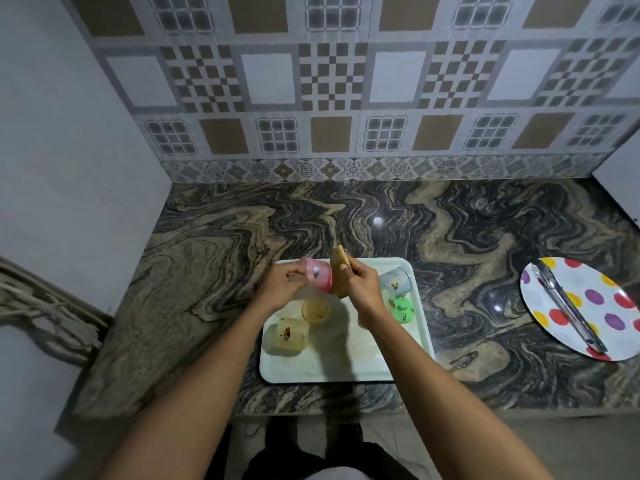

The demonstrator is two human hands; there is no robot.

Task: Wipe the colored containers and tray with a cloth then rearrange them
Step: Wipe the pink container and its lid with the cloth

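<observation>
My left hand holds a pink container on its side above the far part of the pale tray. My right hand grips a tan cloth pressed against the pink container's open end. On the tray lie a blue container and a green one at the right, both with dark stains. A yellow container with a stain lies at the left, and a small yellowish one stands beside it.
The tray sits on a marbled stone counter near its front edge. A polka-dot plate with metal tongs lies at the right. A patterned tile wall stands behind, a plain wall at the left.
</observation>
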